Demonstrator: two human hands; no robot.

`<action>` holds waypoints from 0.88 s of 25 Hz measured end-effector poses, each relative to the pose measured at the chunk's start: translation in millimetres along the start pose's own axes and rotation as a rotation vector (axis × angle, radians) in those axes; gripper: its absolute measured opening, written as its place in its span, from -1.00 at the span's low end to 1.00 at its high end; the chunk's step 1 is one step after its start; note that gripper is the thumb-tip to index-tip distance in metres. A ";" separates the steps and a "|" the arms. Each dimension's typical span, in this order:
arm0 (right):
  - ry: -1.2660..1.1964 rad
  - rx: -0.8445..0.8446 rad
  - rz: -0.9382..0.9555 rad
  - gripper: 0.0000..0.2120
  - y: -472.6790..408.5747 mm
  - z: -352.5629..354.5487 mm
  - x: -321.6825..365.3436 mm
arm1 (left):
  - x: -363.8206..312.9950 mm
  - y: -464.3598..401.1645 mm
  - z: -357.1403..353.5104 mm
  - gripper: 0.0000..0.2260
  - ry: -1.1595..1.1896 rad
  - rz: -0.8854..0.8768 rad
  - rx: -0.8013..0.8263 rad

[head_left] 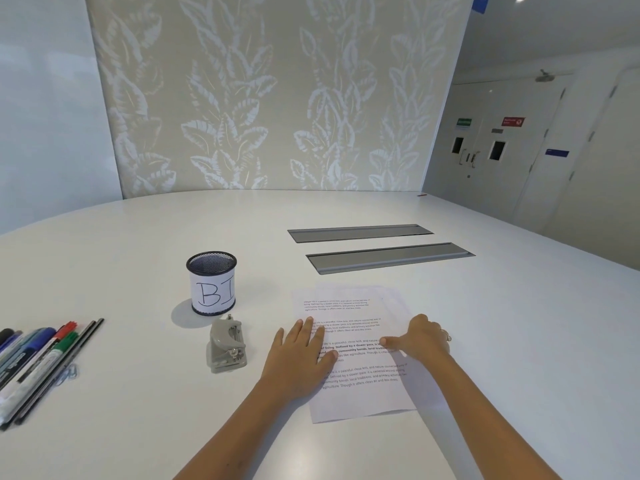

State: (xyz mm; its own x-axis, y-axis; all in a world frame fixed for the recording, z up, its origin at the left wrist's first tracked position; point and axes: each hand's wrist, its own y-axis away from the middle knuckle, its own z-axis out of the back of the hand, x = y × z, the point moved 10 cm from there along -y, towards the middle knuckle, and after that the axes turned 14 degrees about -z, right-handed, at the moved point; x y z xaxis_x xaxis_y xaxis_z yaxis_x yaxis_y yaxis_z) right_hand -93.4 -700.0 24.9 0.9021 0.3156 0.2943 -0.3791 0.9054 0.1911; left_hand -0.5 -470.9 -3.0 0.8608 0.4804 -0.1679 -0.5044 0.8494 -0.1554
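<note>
A small stack of printed paper sheets (349, 306) lies on the white table (138, 410) in front of me. My left hand (301, 351) lies flat with straight fingers on the stack's left edge. My right hand (419, 339) rests on the right side of the sheets, its thumb stretched left across the text and its other fingers curled down at the paper's right edge. A ring shows on that hand. A grey hole punch (227, 346) stands just left of my left hand.
A black mesh pen cup (212, 282) with a paper label reading "BI" stands behind the punch. Several markers and pens (38, 362) and some paper clips (71, 372) lie at the far left. Two grey cable flaps (388, 258) are set in the table behind the sheets.
</note>
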 end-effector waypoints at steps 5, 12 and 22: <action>-0.286 0.276 0.039 -0.48 -9.3 -1.0 4.0 | 3.9 -3.3 -4.6 -0.42 0.028 0.000 -0.021; -0.560 0.377 0.002 -0.35 -16.7 0.7 -15.8 | 3.5 3.5 -1.3 -0.43 0.072 -0.001 -0.082; -1.095 0.619 0.309 -0.64 22.2 17.8 -5.3 | 30.4 2.3 44.1 -0.49 1.536 0.154 -0.489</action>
State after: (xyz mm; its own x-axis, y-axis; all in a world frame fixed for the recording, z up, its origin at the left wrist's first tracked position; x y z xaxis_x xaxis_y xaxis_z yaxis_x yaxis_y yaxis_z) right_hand -110.3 -686.6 44.3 0.2347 -0.1750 0.9562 -0.8375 0.4629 0.2902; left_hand 27.6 -444.7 34.4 0.0779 -0.3653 -0.9276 -0.8057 0.5249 -0.2744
